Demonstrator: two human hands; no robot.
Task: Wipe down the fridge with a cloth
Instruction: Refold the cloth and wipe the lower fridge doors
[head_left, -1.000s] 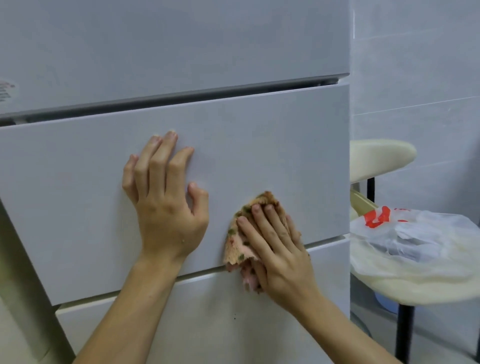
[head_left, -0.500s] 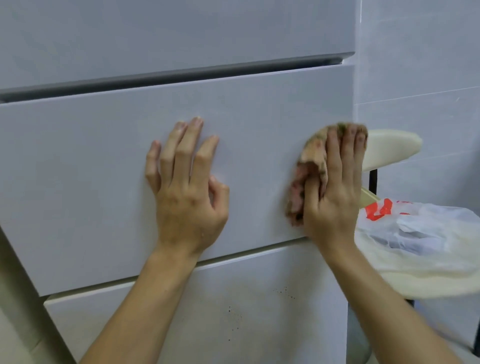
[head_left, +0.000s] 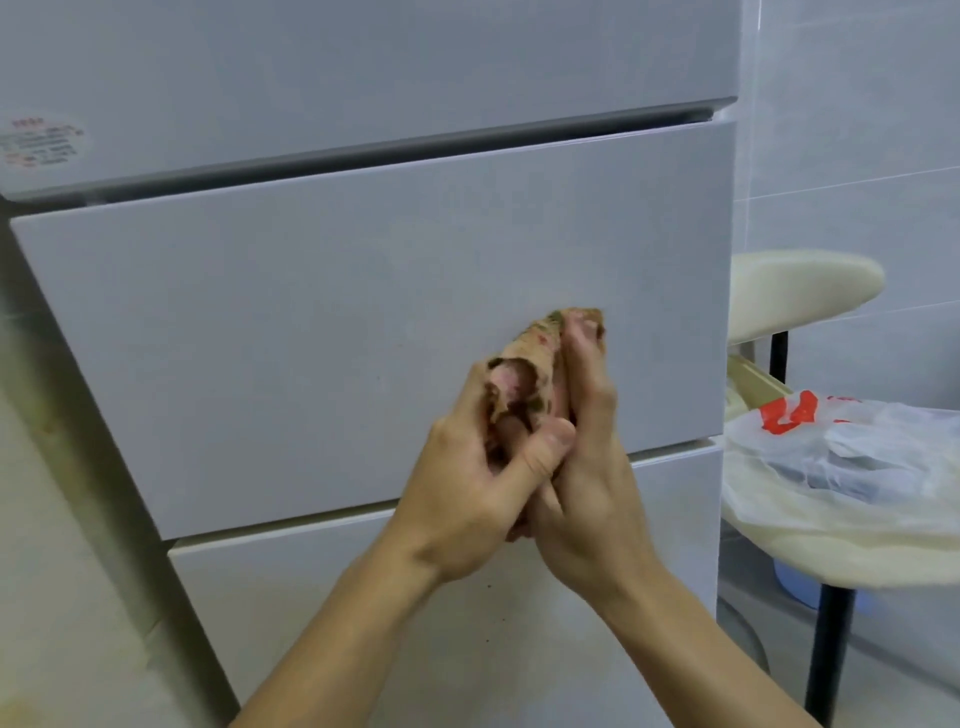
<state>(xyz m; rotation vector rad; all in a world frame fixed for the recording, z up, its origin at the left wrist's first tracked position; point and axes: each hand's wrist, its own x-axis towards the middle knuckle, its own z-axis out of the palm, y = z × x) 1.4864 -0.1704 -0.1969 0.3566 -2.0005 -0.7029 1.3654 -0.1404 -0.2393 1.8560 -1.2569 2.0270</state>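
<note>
The fridge (head_left: 311, 322) fills the view, a pale grey front with an upper door, a middle drawer and a lower drawer. A small patterned pink and tan cloth (head_left: 535, 358) is bunched up in front of the middle drawer, held between both hands. My left hand (head_left: 467, 478) grips its lower part, thumb curled across. My right hand (head_left: 587, 441) holds the cloth from the right, fingertips at its top end. Both hands are off the fridge surface. Small dark specks dot the lower drawer (head_left: 291, 613).
A cream stool or chair (head_left: 800, 286) stands right of the fridge, with a white plastic bag (head_left: 852, 457) with red print on a lower seat. A sticker (head_left: 39, 143) sits on the upper door at the left. Tiled wall behind.
My left hand left the drawer front and joined my right hand on the cloth. The right hand drew the cloth back from the drawer's right edge and off the surface.
</note>
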